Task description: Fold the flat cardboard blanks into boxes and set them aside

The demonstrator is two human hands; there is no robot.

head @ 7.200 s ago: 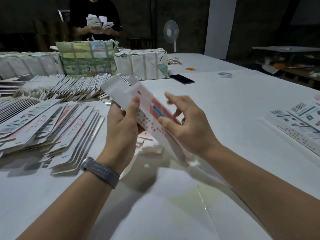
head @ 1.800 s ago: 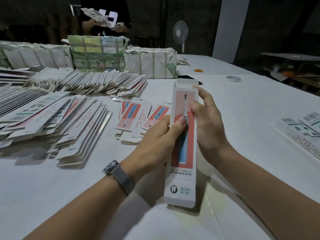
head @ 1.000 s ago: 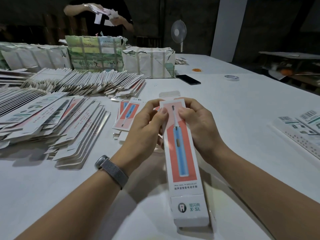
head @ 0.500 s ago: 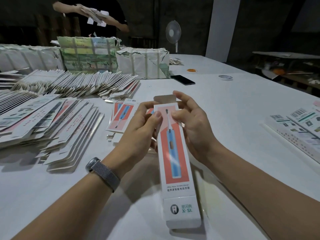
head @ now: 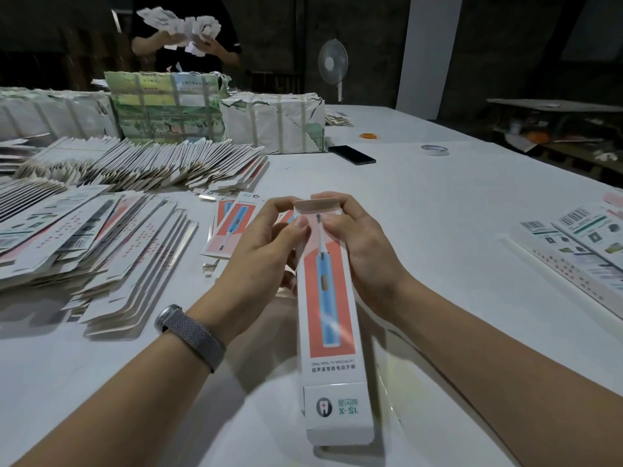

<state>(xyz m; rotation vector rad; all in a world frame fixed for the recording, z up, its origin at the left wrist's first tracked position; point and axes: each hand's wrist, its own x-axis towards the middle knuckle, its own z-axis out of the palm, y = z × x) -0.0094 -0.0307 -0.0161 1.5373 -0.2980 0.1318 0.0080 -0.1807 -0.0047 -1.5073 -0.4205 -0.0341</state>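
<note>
Both hands hold one long toothbrush box (head: 332,298) over the white table (head: 438,203), lengthwise toward the camera, far end w/ its top flap (head: 317,205) up and unclosed. Left hand (head: 266,254) grips the box's left side near that far end, thumb on the printed front, fingers curled behind. Right hand (head: 360,251) grips the right side opposite, thumb on the front by the brush-head picture, fingertips curled over the flap's edge. Near end of the box – the white panel w/ the tooth logo – sits low, close to the table; can't tell if it touches. A grey mesh watch band (head: 190,335) is on the left wrist.

Left of the hands lie fanned stacks of flat blanks (head: 84,241), overlapping in rows, w/ a second row (head: 151,163) further back. A few loose blanks (head: 232,224), orange side up, lie just beyond the left hand. Behind the rows stand strapped bundles – a green-printed one (head: 165,106) and a white one (head: 274,123) beside it.

At the right table edge lies a group of long white boxes (head: 573,251), barcode side up. Further back on the table: a dark phone (head: 351,154), a tape roll (head: 435,150), an orange ring-shaped item (head: 369,136). A standing fan (head: 333,62) is behind the table. Another person (head: 185,32) in dark clothes stands at the far side, handling white card pieces.
</note>
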